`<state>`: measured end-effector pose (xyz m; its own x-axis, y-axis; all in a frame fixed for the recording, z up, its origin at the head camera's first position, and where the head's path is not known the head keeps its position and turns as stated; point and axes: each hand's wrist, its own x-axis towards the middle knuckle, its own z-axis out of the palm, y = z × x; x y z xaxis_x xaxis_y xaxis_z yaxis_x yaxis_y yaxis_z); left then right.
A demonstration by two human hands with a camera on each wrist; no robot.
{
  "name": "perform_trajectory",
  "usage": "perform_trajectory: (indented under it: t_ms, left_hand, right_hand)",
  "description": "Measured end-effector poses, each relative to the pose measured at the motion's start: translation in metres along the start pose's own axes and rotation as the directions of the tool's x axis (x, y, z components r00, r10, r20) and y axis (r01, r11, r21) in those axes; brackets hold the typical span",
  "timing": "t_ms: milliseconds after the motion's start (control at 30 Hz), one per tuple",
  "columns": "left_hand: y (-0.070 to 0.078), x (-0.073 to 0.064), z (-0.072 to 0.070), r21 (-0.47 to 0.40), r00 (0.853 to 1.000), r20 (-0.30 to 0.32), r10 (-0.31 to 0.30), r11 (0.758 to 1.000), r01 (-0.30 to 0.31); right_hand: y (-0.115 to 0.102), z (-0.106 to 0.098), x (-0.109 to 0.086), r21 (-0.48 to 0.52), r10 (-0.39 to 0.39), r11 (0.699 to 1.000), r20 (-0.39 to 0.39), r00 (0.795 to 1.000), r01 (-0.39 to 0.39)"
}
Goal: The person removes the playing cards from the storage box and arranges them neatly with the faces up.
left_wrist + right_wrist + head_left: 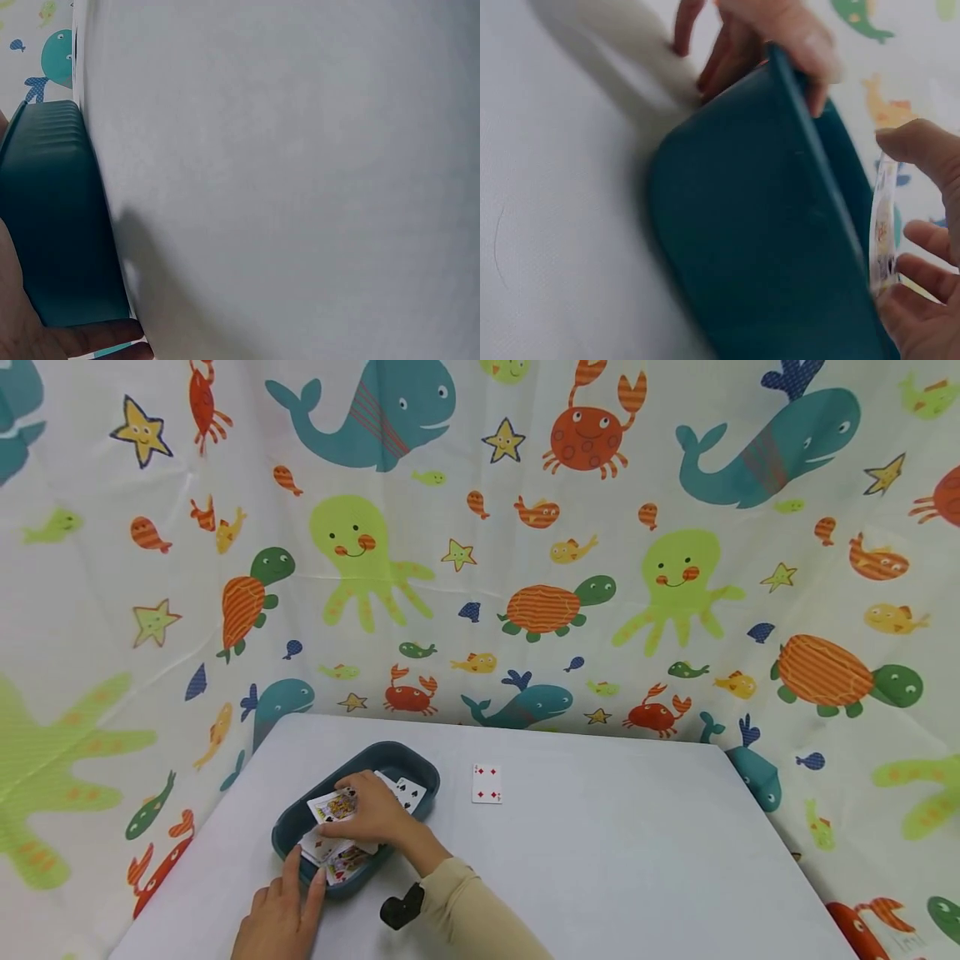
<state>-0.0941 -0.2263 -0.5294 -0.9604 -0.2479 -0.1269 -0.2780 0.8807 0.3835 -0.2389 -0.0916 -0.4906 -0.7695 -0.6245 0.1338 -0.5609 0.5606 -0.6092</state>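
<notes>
A dark teal plastic tub (279, 839) holds a loose pile of playing cards (408, 792), several face up. My right hand (375, 814) reaches over the tub and pinches a face card (330, 807) between thumb and fingertips. In the right wrist view that playing card (883, 225) stands nearly edge-on by the tub's rim, thumb at its top and fingers below. My left hand (279, 914) grips the tub's near-left end, with a digit hooked over the rim and other fingers outside. In the left wrist view its fingers (97, 337) lie by the tub's wall (60, 217).
A four of diamonds (487, 784) lies face up on the white table (600, 843), right of the tub. Behind hangs a curtain (465, 485) printed with sea animals. A black device (401, 907) sits at my right wrist, beside a beige sleeve (480, 910).
</notes>
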Motion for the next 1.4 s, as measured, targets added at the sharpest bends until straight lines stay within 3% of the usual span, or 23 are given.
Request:
perform_trajectory:
  t_ms: [267,600,933,1400]
  left_hand:
    - [-0.002,0.002,-0.002,0.002,0.997,0.07,-0.036,0.999,0.036]
    - [-0.002,0.0,0.0,-0.005,0.999,0.025,-0.028,1.0,0.028]
    - [0.0,0.001,0.001,-0.002,0.999,0.034,-0.029,1.0,0.03]
    - [0.001,0.002,0.0,-0.009,0.999,0.025,-0.021,1.0,0.021]
  right_hand:
    - [0.001,-0.011,-0.012,0.191,0.035,0.981,-0.039,0.999,-0.027]
    - [0.027,-0.037,-0.044,0.337,-0.015,0.94,-0.131,0.991,0.059]
    - [0.084,-0.076,-0.082,0.374,0.013,0.925,-0.197,0.98,0.063]
    - [0.138,-0.116,-0.123,0.294,0.093,0.956,-0.233,0.968,-0.021]
